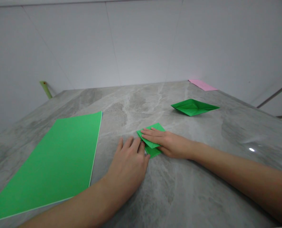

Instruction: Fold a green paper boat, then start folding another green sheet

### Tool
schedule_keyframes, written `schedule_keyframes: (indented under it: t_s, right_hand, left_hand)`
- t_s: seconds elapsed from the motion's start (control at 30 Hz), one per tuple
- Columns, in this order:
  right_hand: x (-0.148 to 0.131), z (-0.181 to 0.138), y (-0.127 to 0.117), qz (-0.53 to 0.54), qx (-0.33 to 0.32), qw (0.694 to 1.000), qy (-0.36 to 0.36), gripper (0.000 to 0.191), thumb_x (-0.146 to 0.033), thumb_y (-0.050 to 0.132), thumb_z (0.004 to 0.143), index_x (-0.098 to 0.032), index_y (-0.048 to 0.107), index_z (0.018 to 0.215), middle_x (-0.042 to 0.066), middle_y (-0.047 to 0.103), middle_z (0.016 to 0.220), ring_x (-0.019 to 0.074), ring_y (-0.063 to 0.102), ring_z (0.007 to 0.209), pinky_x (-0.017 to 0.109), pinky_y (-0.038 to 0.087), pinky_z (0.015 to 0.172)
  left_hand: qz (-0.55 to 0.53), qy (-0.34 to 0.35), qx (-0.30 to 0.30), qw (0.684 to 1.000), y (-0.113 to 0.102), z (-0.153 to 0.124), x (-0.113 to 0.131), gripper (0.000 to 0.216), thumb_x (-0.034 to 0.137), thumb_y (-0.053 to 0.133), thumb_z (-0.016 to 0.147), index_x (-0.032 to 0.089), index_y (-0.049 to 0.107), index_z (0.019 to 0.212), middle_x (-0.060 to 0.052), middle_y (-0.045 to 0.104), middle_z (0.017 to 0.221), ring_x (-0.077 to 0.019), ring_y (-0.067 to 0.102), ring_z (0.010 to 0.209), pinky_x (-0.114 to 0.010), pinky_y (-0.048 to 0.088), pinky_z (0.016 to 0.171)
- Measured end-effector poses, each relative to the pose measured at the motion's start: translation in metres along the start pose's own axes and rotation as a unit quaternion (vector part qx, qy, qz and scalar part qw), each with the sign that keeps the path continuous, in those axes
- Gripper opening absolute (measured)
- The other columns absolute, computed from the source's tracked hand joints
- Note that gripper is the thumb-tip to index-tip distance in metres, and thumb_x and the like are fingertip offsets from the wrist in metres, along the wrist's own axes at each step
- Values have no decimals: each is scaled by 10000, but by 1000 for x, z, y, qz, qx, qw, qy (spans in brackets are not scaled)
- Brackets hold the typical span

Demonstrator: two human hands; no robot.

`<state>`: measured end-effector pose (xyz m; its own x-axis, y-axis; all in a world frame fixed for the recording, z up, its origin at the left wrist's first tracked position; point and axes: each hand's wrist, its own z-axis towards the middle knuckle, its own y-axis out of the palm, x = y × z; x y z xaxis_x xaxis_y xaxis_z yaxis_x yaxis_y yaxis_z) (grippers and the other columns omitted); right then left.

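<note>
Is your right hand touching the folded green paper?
Touching: the head view shows the right hand lying flat, its fingers resting across the top of the folded green paper with no gap.

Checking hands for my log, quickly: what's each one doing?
Left hand: open, flat on the stone counter, holding nothing.
Right hand: open, fingers lying flat on the folded green paper, not gripping.

Two bare forearms (240, 177) reach in from the lower corners of the view. The left grip (128, 161) sits palm down, fingers spread and slightly arched — the right grip (169, 144) lies flatter, fingers together, pointing left, just beside it.
</note>
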<state>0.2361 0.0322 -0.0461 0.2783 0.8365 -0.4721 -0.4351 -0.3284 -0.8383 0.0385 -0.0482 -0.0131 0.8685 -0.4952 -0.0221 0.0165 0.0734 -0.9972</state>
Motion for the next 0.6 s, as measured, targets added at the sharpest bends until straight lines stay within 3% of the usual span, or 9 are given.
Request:
schedule_keyframes:
  t_s: [0.33,0.5,0.6]
  right_hand:
    - [-4,1,4,-34,4,999,-18,584,-39,437,880,-150,400,1453,130,398,1519,224,311,1432,459,283,1190]
    - [-4,1,4,-61,-3,998,-26,578,-35,426,886,-134,392,1455,145,391,1519,232,311,1432,472,298,1181]
    - [-6,1,4,-83,-10,996,-30,578,-41,430,894,-133,381,1462,144,387,1523,225,303,1436,448,303,1183]
  left_hand:
    - [-21,-7,-29,999,-4,3,-2,322,311,471,966,142,669,1156,-146,618,1239,-348,507,1199,-586,403,1030]
    - [-36,-5,-7,999,-3,3,-6,302,333,515,950,164,679,1139,-134,640,1214,-332,505,1234,-554,423,1031]
    - [-49,-14,4,999,-2,3,-11,325,377,539,934,187,685,1154,-145,590,1318,-346,461,1302,-560,416,1044]
